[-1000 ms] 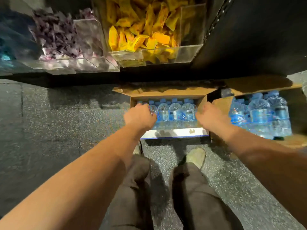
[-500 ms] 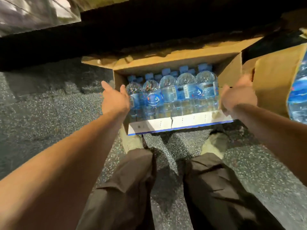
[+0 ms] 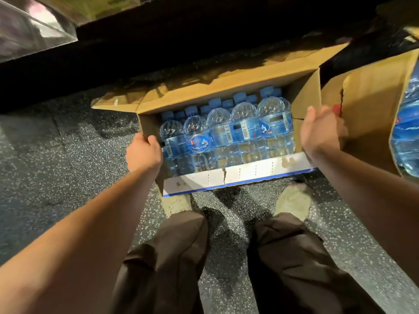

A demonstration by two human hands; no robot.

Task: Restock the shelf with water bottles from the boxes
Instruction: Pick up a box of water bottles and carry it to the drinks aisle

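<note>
Both hands (image 3: 144, 152) (image 3: 320, 132) at box (image 3: 249, 173) sides

I count two cardboard boxes, the near box (image 3: 249, 172) and the side box (image 3: 371, 96). The near box shows five water bottles (image 3: 243, 130) in its front row; more blue caps (image 3: 227, 103) rise behind them, too crowded for a sure count. The side bottles (image 3: 408, 123) in the other box are cut off at the edge, so I cannot number them. I have two hands here, my left hand (image 3: 144, 152) and my right hand (image 3: 319, 130), two shoes (image 3: 292, 203), two trouser legs (image 3: 167, 257), and one clear bin (image 3: 34, 35).
</note>
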